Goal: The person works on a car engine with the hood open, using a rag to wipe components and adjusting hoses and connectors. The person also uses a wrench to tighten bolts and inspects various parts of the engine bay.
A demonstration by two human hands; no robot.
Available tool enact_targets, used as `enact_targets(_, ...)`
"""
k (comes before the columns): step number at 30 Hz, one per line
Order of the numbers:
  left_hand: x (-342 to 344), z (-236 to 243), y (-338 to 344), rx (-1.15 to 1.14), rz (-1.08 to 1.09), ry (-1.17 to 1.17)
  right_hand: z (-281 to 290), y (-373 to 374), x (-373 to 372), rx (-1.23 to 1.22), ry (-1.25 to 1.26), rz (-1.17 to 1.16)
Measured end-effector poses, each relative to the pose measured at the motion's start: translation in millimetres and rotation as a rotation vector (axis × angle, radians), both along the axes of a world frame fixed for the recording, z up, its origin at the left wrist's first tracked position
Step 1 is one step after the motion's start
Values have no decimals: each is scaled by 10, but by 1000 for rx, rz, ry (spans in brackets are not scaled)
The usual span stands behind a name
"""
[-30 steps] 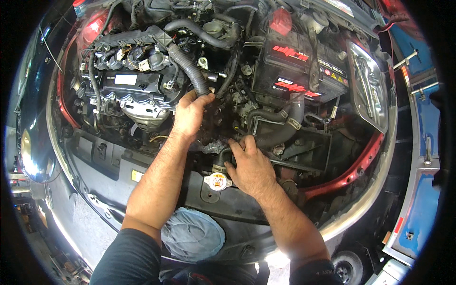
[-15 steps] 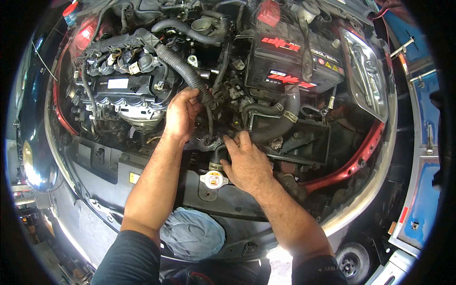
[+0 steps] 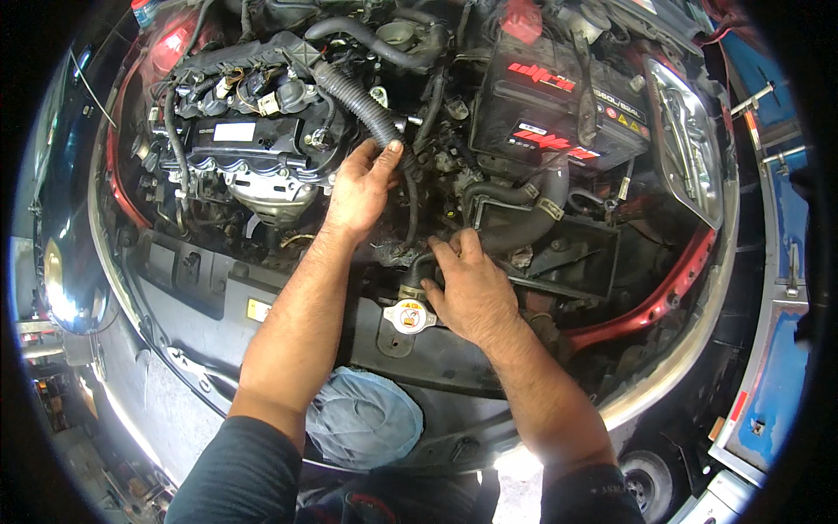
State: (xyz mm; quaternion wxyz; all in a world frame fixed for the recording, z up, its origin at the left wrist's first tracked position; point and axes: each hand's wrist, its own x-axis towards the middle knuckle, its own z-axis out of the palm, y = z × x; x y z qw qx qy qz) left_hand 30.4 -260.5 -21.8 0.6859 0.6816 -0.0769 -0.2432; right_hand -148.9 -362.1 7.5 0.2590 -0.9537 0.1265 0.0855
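Note:
My left hand (image 3: 360, 194) reaches up over the engine bay, its thumb lying on a ribbed black conduit (image 3: 360, 98) and its fingers partly hidden behind it. Lower and to the right, my right hand (image 3: 474, 288) is bent over a black radiator hose (image 3: 420, 272), index finger and thumb to either side of it; some fingertips are out of sight. Just left of that thumb is the round white-topped radiator cap (image 3: 409, 317). The engine (image 3: 234, 148) with its black cover sits left of my left hand.
A black battery (image 3: 559, 105) stands at the back right, near an open black box (image 3: 602, 262). A metal tray (image 3: 716, 205) with tools lies along the right fender. A blue-grey cloth-covered round thing (image 3: 365, 419) rests on the front edge between my forearms.
My left hand has shifted up along the ribbed conduit, its thumb now over the front. My right hand stays at the hose. The whole view has shifted slightly.

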Motion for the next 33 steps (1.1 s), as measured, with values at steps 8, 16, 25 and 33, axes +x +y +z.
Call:
enact_targets(8, 25, -165, 34, 686, -462, -162, 8, 0, -19, 4, -4, -1)
enact_targets(16, -59, -201, -125, 859, -279, -392, 20, 0, -24, 16, 41, -13)
enact_targets(25, -134, 15, -40, 784, -359, -634, 15, -5, -35, 10, 37, 19)
enact_targets(33, -127, 43, -44, 807, -368, -660, 31, -6, -46, 14, 37, 19)
